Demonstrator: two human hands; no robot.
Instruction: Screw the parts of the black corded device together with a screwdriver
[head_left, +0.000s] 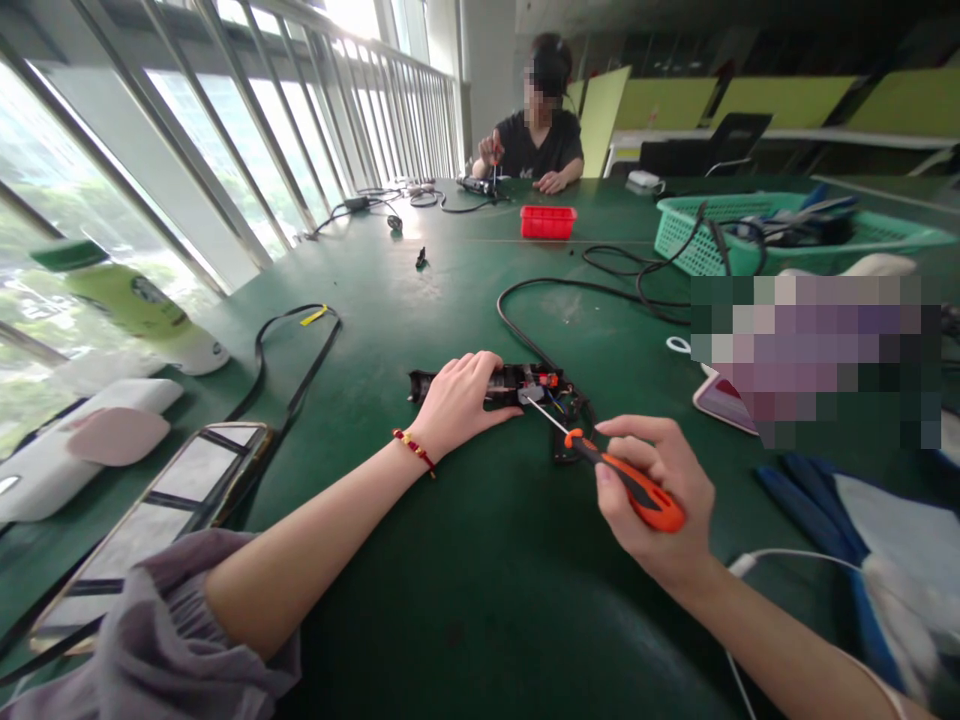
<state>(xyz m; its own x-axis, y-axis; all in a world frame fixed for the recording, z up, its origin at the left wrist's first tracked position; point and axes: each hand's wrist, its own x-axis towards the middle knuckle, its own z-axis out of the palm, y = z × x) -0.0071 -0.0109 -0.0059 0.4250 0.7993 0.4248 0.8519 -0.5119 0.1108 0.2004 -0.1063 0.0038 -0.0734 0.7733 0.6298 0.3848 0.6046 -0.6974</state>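
My left hand (469, 400) lies over a long, opened black device (422, 385) on the green table, fingers across its far side and thumb along the near side. Coloured wires, a red part (550, 380) and a small grey part (530, 394) show at its right end. In my right hand (667, 490) is an orange-and-black screwdriver (630, 485), its shaft pointing up-left. The tip appears to meet the grey part; exact contact is too small to tell. Just below the wires lies a flat black piece (564, 442). A black cord (517, 290) runs from the device's right end.
A bottle (142, 310) and a phone (161, 510) with a strap lie left. A red tray (548, 222) and a green basket (675, 235) stand farther back. Blue-and-white gloves (862, 540) lie right. Across the table a person (544, 140) holds a screwdriver.
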